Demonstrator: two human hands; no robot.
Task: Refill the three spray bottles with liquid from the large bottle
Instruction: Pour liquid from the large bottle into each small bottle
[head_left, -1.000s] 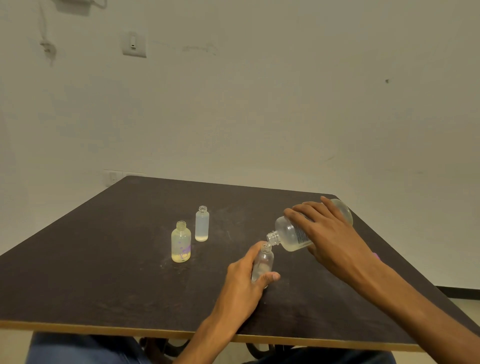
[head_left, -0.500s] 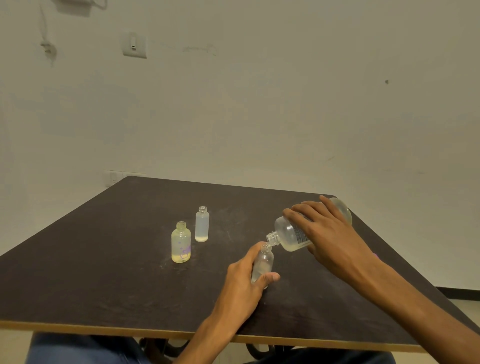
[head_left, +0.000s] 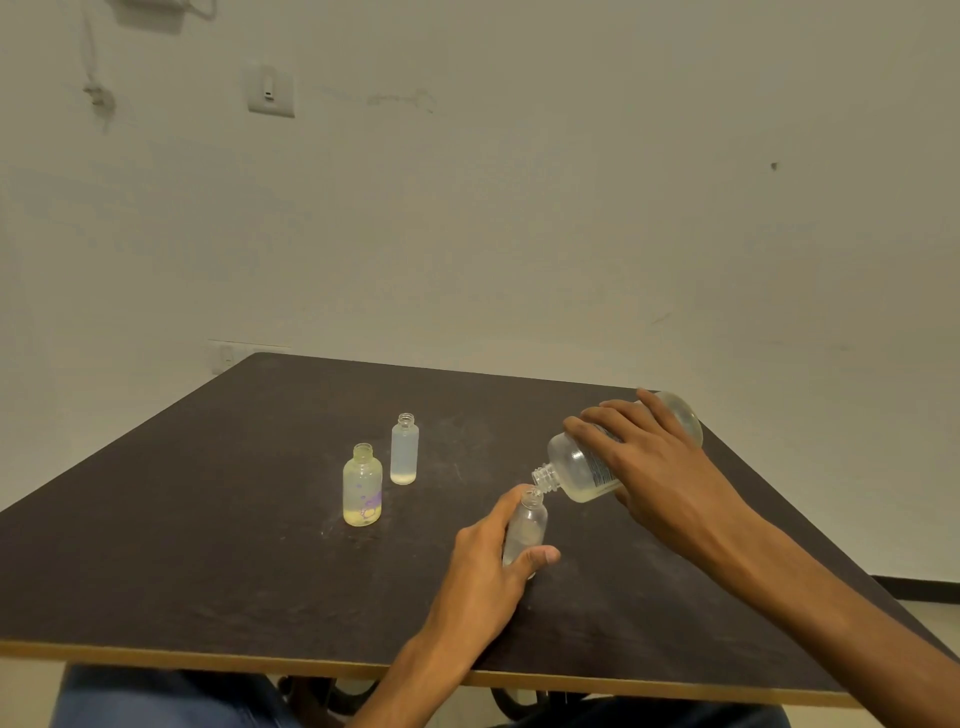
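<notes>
Now, table (head_left: 218, 561): dark top, plenty of bare surface from 9 o'clock through 12; the right edge runs close behind the pouring arm at 3 o'clock, the near edge sits under both wrists at 6.
Large bottle (head_left: 576, 470): tipped neck-down toward 8 o'clock, its mouth right at the small bottle's rim; a faster tilt could, I'd judge, overshoot that narrow neck and wet the table.
Right hand (head_left: 654, 467): fingers spread and curled over the large bottle's body, gripping it from above; any wobble of the wrist looks likely to carry the mouth off target.
Left hand (head_left: 485, 577): thumb and fingers wrapped round the receiving bottle, steadying it near table centre-right.
Yellow-tinted spray bottle (head_left: 362, 486): uncapped, upright at 9 o'clock of the pour, well apart; little liquid at its base.
Slim clear spray bottle (head_left: 404, 449): uncapped, just beyond the yellow one, also low.
Small clear spray bottle (head_left: 525, 530): upright in the left hand; light, so loosening the grip risks a tip-over.
</notes>
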